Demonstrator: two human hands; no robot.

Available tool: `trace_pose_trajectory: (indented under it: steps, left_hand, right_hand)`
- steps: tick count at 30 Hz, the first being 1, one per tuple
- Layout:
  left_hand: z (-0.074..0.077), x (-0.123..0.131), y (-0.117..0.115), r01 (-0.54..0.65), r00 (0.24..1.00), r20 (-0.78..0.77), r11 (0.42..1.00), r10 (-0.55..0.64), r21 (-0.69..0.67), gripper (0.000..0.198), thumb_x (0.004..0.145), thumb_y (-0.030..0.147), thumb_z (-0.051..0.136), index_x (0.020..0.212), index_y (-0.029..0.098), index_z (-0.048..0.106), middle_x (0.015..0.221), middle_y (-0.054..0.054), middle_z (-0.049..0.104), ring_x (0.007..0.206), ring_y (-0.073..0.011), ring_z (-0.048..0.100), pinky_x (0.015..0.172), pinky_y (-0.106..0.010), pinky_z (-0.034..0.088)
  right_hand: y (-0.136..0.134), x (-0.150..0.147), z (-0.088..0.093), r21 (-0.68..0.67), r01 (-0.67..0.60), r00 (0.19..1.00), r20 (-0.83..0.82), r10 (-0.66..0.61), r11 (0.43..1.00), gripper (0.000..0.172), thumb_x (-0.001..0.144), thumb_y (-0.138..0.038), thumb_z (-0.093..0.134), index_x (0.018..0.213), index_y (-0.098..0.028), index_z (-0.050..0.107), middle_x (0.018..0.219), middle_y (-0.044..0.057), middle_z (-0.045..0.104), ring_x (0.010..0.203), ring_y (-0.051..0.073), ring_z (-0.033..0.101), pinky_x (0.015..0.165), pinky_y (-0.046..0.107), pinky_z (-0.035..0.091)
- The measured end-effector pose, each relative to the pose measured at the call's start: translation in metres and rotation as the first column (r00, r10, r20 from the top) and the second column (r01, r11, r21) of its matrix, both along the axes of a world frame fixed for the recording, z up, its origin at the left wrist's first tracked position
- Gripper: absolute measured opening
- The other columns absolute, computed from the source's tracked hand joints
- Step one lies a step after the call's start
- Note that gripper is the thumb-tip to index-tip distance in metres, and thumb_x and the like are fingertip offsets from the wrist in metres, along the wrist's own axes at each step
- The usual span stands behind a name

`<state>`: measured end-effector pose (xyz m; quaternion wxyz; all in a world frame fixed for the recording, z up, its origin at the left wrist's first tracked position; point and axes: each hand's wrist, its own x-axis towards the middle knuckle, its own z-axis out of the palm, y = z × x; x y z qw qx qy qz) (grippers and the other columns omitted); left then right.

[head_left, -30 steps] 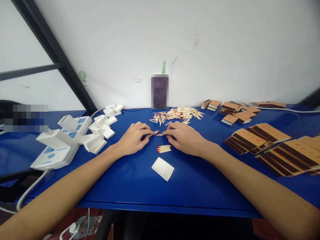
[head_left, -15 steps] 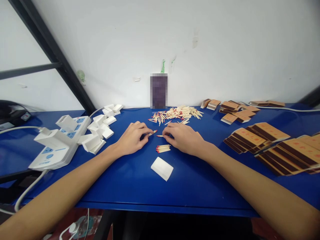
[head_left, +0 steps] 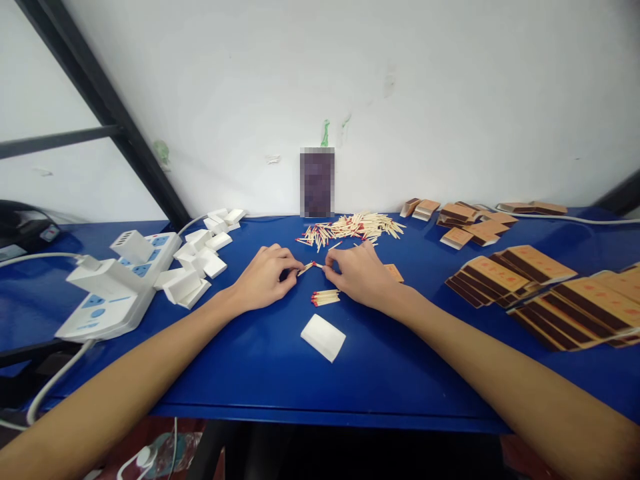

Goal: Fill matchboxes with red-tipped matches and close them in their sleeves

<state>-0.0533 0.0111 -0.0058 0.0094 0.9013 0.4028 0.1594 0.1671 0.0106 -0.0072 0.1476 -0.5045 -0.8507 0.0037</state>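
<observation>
My left hand [head_left: 265, 275] rests on the blue table [head_left: 260, 360] and pinches a red-tipped match [head_left: 306, 268] by its wooden end. Opposite it, my right hand [head_left: 361, 273] pinches a second match, and the two red tips meet between my hands. Just below them lies a small bundle of matches [head_left: 326, 297] with their red tips to the left. A white inner matchbox tray [head_left: 323, 337] sits nearer to me. A loose heap of matches [head_left: 355, 228] lies behind my hands near the wall. A brown matchbox sleeve [head_left: 394, 272] shows beside my right hand.
White trays [head_left: 200, 267] are piled at the left beside a white power strip [head_left: 115, 287] with a cable. Stacks of brown matchbox sleeves [head_left: 540, 287] fill the right side and back right [head_left: 470, 223]. A dark blurred object [head_left: 317, 182] stands against the wall.
Both hands have lifted their matches slightly and brought the red tips together. My right hand shifted a little toward the wall, which uncovered the brown sleeve beside it.
</observation>
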Motion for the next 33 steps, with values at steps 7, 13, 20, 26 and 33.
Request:
trace_pose_trajectory:
  steps: [7,13,20,26,33]
  left_hand:
    - [0.003,0.004,-0.003,0.044,0.997,0.060,0.998,-0.042,-0.037,0.028,0.092,0.025,0.048,0.105,0.021,0.072,0.096,-0.005,0.070,0.090,-0.0200,0.058,0.083,-0.038,0.042]
    - [0.004,0.008,-0.007,0.132,0.983,0.138,0.989,-0.123,-0.061,0.025,0.089,0.018,0.049,0.103,0.021,0.070,0.100,-0.002,0.072,0.094,-0.0190,0.061,0.088,-0.037,0.043]
    - [0.002,0.006,-0.007,0.172,0.970,0.193,0.977,-0.146,-0.125,0.029,0.087,0.013,0.048,0.109,0.021,0.065,0.102,-0.002,0.071,0.096,-0.0182,0.061,0.091,-0.036,0.045]
    - [-0.001,0.003,0.000,0.016,0.988,0.153,1.000,-0.014,-0.012,0.024,0.091,0.021,0.047,0.104,0.019,0.067,0.105,-0.005,0.069,0.095,-0.0206,0.058,0.089,-0.039,0.045]
    - [-0.002,0.000,0.001,0.042,0.997,0.062,0.999,-0.042,0.008,0.028,0.094,0.025,0.048,0.111,0.022,0.070,0.110,-0.006,0.063,0.099,-0.0215,0.055,0.091,-0.040,0.043]
  right_hand:
    - [0.002,-0.005,0.002,-0.026,0.031,0.999,0.013,-0.030,0.999,0.025,0.093,-0.031,0.051,0.090,-0.019,0.072,0.079,0.007,0.073,0.076,0.021,0.064,0.067,0.031,0.036]
    - [-0.001,-0.006,0.005,-0.004,0.011,1.000,0.027,-0.011,1.000,0.026,0.095,-0.032,0.049,0.089,-0.019,0.071,0.091,0.007,0.074,0.081,0.020,0.066,0.062,0.030,0.035]
    - [-0.006,-0.004,0.012,-0.012,-0.034,0.999,0.013,0.034,0.999,0.028,0.095,-0.035,0.048,0.088,-0.020,0.070,0.090,0.006,0.073,0.080,0.020,0.065,0.064,0.030,0.035]
    - [-0.003,-0.003,0.008,0.011,-0.050,0.998,0.034,0.050,0.999,0.024,0.095,-0.032,0.050,0.089,-0.020,0.069,0.090,0.005,0.073,0.077,0.018,0.063,0.064,0.030,0.033]
    - [0.000,-0.001,0.005,0.037,-0.079,0.996,0.043,0.078,0.996,0.021,0.095,-0.030,0.052,0.092,-0.020,0.070,0.091,0.004,0.071,0.078,0.018,0.062,0.066,0.031,0.033]
